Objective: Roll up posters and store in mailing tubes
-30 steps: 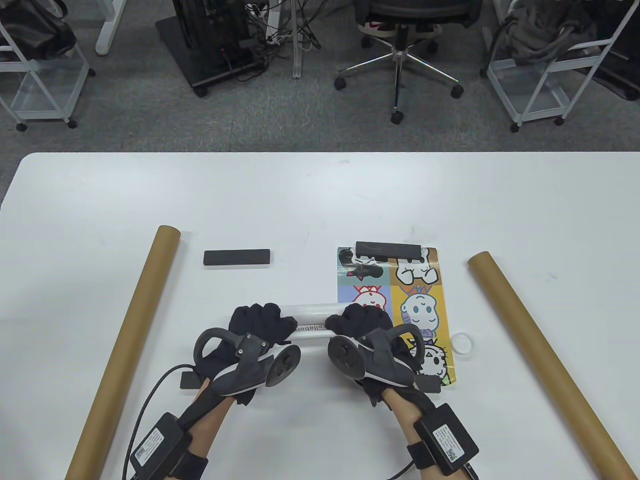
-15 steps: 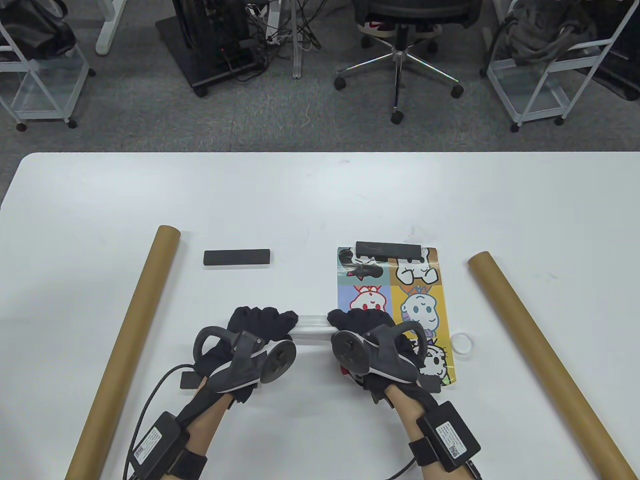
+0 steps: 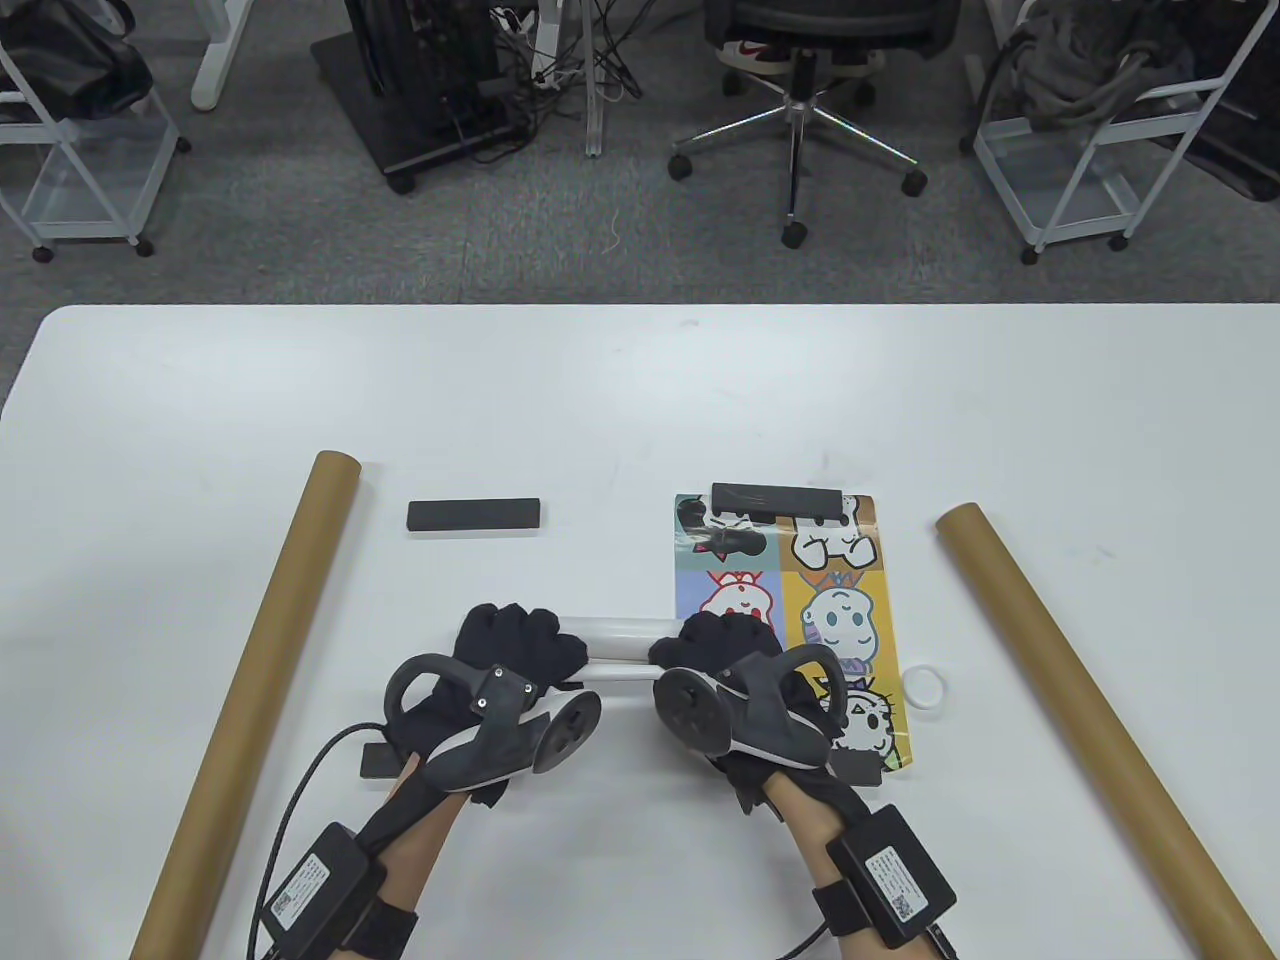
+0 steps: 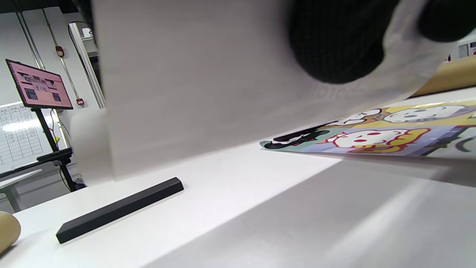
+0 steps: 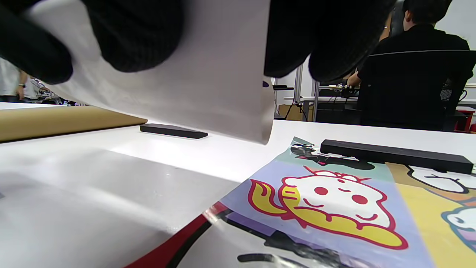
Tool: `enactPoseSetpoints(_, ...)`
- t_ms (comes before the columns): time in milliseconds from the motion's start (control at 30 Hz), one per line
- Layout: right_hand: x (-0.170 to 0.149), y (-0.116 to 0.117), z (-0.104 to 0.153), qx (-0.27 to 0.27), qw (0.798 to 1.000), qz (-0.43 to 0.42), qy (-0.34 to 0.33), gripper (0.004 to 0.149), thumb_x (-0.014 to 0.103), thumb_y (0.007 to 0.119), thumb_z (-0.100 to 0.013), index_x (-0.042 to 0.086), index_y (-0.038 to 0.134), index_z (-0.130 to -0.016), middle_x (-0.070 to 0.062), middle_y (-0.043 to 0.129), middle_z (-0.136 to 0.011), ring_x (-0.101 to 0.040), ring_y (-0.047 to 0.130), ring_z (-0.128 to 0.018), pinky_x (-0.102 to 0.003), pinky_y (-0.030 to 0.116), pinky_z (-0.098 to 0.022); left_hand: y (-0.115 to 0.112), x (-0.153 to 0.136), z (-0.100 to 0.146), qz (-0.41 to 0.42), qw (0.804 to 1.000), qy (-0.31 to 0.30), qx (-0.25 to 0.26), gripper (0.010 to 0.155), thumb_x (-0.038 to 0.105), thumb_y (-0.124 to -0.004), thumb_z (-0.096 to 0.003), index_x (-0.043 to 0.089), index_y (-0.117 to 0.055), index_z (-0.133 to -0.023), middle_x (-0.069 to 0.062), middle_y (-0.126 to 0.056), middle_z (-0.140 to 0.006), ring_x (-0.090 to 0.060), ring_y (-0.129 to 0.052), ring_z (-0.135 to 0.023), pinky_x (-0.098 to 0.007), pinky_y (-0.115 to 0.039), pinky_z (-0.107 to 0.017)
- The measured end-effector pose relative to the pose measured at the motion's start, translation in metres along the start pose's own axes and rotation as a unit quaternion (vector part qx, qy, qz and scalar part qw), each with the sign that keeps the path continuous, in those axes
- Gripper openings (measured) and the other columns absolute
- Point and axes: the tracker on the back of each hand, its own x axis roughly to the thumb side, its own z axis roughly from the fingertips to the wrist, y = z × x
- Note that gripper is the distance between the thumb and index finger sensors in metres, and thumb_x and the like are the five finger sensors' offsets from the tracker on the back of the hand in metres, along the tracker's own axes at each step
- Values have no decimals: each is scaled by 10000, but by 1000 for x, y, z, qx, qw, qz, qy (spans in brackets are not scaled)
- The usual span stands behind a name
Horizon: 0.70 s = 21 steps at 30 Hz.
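Note:
A white rolled poster [image 3: 625, 640] lies crosswise near the table's front. My left hand [image 3: 520, 645] grips its left part and my right hand [image 3: 720, 645] grips its right part. The roll fills the top of the left wrist view [image 4: 208, 85] and the right wrist view [image 5: 208, 74], with gloved fingers [image 5: 141, 33] curled over it. A flat cartoon poster [image 3: 800, 610] lies under my right hand, held by a black bar [image 3: 775, 497] at its far edge. Two brown mailing tubes lie on the table, one at the left [image 3: 260, 680] and one at the right [image 3: 1080, 700].
A second black bar [image 3: 473, 515] lies on the table left of the centre. A white tube cap [image 3: 923, 688] sits right of the cartoon poster. More black bars [image 3: 860, 768] lie partly hidden under my wrists. A chair and carts stand beyond the far edge.
My hands rolled the poster back toward me and then forward again. The roll now looks tighter and sits slightly farther away than half a second ago.

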Motion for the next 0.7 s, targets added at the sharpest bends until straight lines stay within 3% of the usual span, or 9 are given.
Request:
enactPoseSetpoints(100,-1,0,0,2,1000,-3,2,442,390,738,-455,230,782,-864,-79,800,-793,-326,854,-596,-653,677,-646,1,4,0,-24,1000,4,-4,417,529,-731,-492,419,-805,-887,54,-802,-923,-240,-859,-801,-535,-694,-783)
enactPoseSetpoints(267,-1,2,-1,8,1000,-12,-7,448,383,744,-457,196,787,-862,-41,838,-713,-300,876,-553,-634,698,-642,1,2,0,-10,1000,6,-11,517,503,-725,-492,382,-762,-993,72,-819,-871,-209,-881,-736,-522,-724,-768)
enactPoseSetpoints(467,-4,2,0,-7,1000,-13,-1,541,401,781,-424,189,738,-919,-7,880,-702,-279,919,-552,-608,728,-636,2,-3,1,19,1000,1,1,612,527,-793,-436,383,-728,-1027,140,-897,-794,-143,-961,-674,-451,-792,-741)
enactPoseSetpoints(700,-9,0,0,-27,1000,-5,4,540,425,813,-372,205,790,-865,37,973,-689,-228,1017,-529,-538,798,-612,2,-6,0,41,999,4,5,630,546,-803,-413,369,-745,-1014,150,-975,-780,-123,-1039,-655,-426,-830,-717)
